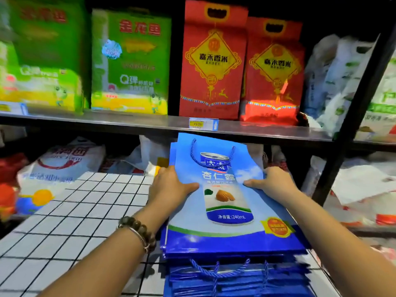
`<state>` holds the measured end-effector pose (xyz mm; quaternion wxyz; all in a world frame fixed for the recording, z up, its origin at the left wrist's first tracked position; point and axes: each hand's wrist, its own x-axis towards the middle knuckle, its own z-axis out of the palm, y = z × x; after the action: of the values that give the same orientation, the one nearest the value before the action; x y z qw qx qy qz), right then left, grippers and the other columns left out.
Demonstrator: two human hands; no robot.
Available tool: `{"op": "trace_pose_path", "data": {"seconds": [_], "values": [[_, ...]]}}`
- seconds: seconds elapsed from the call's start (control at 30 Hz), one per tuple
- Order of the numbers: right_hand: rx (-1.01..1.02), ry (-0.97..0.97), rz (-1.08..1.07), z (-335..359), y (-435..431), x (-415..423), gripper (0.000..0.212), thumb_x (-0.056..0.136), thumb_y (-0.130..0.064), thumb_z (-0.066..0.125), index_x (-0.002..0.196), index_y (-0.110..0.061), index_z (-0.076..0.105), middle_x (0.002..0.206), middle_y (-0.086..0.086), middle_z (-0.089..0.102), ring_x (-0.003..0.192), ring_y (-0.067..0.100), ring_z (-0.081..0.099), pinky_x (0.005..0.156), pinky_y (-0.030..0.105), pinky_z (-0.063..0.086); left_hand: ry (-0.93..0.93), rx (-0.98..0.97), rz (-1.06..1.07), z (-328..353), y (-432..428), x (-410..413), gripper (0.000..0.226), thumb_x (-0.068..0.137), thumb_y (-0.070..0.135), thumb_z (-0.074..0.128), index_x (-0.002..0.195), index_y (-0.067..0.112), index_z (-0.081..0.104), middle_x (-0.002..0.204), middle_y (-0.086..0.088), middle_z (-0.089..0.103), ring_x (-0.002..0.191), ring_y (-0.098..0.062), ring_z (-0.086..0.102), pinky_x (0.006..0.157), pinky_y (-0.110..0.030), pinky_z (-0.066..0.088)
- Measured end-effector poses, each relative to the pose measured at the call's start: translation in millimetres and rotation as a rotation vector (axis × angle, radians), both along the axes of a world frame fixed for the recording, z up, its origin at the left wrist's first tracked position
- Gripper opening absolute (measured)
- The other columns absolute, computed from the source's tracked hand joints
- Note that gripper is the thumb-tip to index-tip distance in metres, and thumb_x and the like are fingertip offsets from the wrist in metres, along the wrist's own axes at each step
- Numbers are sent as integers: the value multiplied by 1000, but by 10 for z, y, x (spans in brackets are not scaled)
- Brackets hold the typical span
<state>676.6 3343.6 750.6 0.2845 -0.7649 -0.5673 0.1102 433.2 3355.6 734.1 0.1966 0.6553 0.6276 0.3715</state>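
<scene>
Blue bag [227,198]: glossy coated paper, smooth; twisted cord handles [194,150]. Tabletop [85,206]: smooth white tiles, dark joints. Shelf [128,122]: grey metal, dull sheen. Red rice packs [212,61]: shiny plastic film. Bracelet [137,230]: polished brown beads.

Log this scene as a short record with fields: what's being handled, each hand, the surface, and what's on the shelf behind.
Item: flat blue paper gift bags with rope handles, far end raised
Left hand: grips the bags' left edge, thumb on the front
Right hand: grips the right edge, thumb on the front
Underneath: stack of more blue bags
Surface: white tiled table with black grid lines
Shelf behind: green rice packs, red rice packs, yellow price tag
Left wrist: brown bead bracelet
</scene>
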Motion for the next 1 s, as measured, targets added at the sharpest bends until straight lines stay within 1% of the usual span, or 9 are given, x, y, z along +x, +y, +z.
{"op": "trace_pose_path", "data": {"seconds": [0.07, 0.2, 0.3, 0.37, 0.53, 0.67, 0.77, 0.9, 1.0], "values": [[-13, -40, 26, -22, -13, 15, 53, 69, -52, 71, 89, -3, 66, 86, 15, 68, 73, 26, 60, 53, 34, 40, 41, -71, -9, -73, 32, -35, 54, 70, 46, 72, 113, 17, 58, 115, -11, 57, 106, -31, 54, 85, -38, 47], [-62, 192, 94, -115, -53, -8, 42, 79, -41, 68, 101, -5, 64, 96, 12, 69, 80, 27, 64, 63, 33, 49, -414, -277, -151, -103, -50, -50, 44, 86, 19, 64, 124, 9, 44, 119, -8, 58, 102, -27, 59, 78, -30, 46], [-175, 452, 94, -152, -96, -44, 44, 84, -37, 63, 112, -4, 55, 93, 10, 68, 70, 21, 66, 49, 23, 51, -519, -311, -170, -80, -100, -27, 27, 90, 11, 57, 115, 9, 46, 110, -9, 59, 94, -27, 59, 69, -28, 47], [-195, 539, 95, -147, -143, -75, 39, 88, -33, 59, 113, -6, 51, 83, 4, 66, 62, 16, 64, 40, 18, 47, -590, -358, -142, -79, -107, -48, 30, 90, 12, 58, 116, 3, 47, 109, -11, 60, 89, -27, 59, 67, -29, 49], [-222, 731, 113, -146, -216, -105, 12, 92, -24, 54, 98, -15, 49, 75, 4, 64, 48, 15, 65, 39, 20, 49, -668, -528, -145, -82, -193, -119, 29, 93, 22, 52, 115, 3, 52, 95, -18, 65, 75, -32, 63, 70, -38, 52], [-276, 760, 109, -178, -319, -64, 14, 90, -29, 57, 91, -16, 51, 77, 7, 68, 52, 18, 67, 45, 24, 53, -721, -586, -197, -108, -280, -156, 19, 94, 24, 50, 106, 10, 54, 91, -14, 67, 73, -27, 64, 65, -34, 53], [-324, 847, 77, -218, -386, -38, 26, 86, -33, 61, 99, -11, 56, 82, 12, 71, 54, 22, 68, 45, 26, 53, -822, -682, -206, -113, -323, -241, 29, 90, 29, 56, 111, 8, 56, 101, -17, 68, 79, -31, 65, 72, -39, 53], [-269, 1037, 53, -249, -330, 14, 25, 91, -31, 52, 93, -7, 59, 58, 10, 70, 44, 21, 65, 37, 22, 50, -903, -750, -214, -59, -302, -275, 41, 84, 32, 61, 116, 8, 57, 91, -16, 70, 70, -29, 67, 68, -37, 54], [-310, 1099, 124, -267, -342, 99, 29, 92, -32, 45, 92, -7, 60, 59, 11, 69, 43, 22, 64, 38, 23, 51, -936, -726, -169, -93, -295, -357, 39, 80, 34, 65, 109, 8, 62, 87, -15, 70, 74, -29, 67, 69, -38, 56]]}}
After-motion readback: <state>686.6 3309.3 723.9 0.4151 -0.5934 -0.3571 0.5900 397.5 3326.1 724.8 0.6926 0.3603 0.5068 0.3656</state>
